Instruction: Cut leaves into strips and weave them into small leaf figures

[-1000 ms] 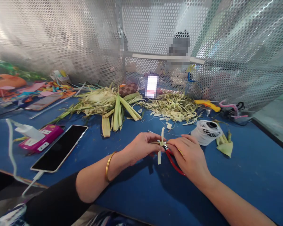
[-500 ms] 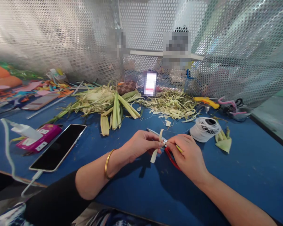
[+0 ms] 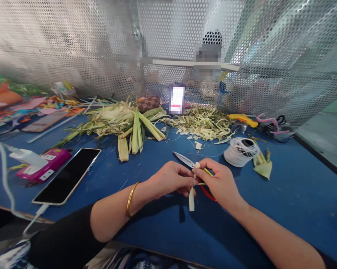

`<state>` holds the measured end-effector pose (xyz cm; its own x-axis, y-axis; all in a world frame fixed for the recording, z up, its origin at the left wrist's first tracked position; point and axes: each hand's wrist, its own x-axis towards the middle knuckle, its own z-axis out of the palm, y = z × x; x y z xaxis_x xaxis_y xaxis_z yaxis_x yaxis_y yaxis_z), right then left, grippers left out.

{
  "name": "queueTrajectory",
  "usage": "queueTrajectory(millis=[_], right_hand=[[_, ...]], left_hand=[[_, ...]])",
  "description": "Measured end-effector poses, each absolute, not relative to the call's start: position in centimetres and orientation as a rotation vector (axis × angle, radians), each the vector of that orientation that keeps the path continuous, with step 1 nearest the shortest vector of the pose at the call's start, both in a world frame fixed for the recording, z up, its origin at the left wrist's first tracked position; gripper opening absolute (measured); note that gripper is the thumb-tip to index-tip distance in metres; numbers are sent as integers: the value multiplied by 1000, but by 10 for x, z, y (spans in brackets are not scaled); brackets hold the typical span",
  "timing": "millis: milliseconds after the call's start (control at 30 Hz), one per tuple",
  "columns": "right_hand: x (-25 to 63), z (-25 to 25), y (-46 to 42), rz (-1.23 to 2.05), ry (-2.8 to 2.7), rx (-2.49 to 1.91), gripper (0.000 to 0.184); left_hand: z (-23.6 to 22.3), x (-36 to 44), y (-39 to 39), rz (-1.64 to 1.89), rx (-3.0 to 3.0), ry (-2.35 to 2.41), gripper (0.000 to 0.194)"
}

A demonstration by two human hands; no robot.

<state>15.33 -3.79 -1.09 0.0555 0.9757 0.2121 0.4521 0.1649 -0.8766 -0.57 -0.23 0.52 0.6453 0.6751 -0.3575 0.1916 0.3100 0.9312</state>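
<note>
In the head view, my left hand (image 3: 175,177) is closed, pinching a narrow pale corn husk strip (image 3: 192,200) between thumb and fingers. The strip's lower end hangs free below the fingertips. My right hand (image 3: 220,183) is closed too, its thumb and forefinger at the strip's upper end. That hand also keeps hold of scissors (image 3: 185,160) with a red and a yellow handle, blades pointing up and left. Part of the handles is hidden by the right hand. Behind and to the right stands a spool of white thread (image 3: 240,153).
A husk pile (image 3: 112,119) and a heap of shreds (image 3: 204,125) lie at the back, before a perforated metal screen (image 3: 86,48). At left are a phone (image 3: 67,177) on a charging cable and a purple power strip (image 3: 45,170). A yellow tool (image 3: 242,120) lies at back right.
The strip has turned more upright and shifted slightly right and down. My right thumb and forefinger have moved onto its upper end, and the scissor blades show more fully.
</note>
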Motion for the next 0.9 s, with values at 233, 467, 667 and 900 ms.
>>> queueTrajectory(millis=[233, 467, 667, 900], right_hand=[[170, -3, -30, 762, -1590, -1405, 27], [170, -5, -32, 632, -1719, -1448, 19], [164, -5, -36, 518, -1706, -1461, 21], [168, -8, -33, 500, -1659, -1440, 21]], left_hand=[[11, -9, 6, 486, 1119, 959, 42], [9, -10, 7, 502, 1168, 963, 23], [9, -10, 8, 468, 1192, 957, 17], [10, -11, 10, 512, 1072, 929, 25]])
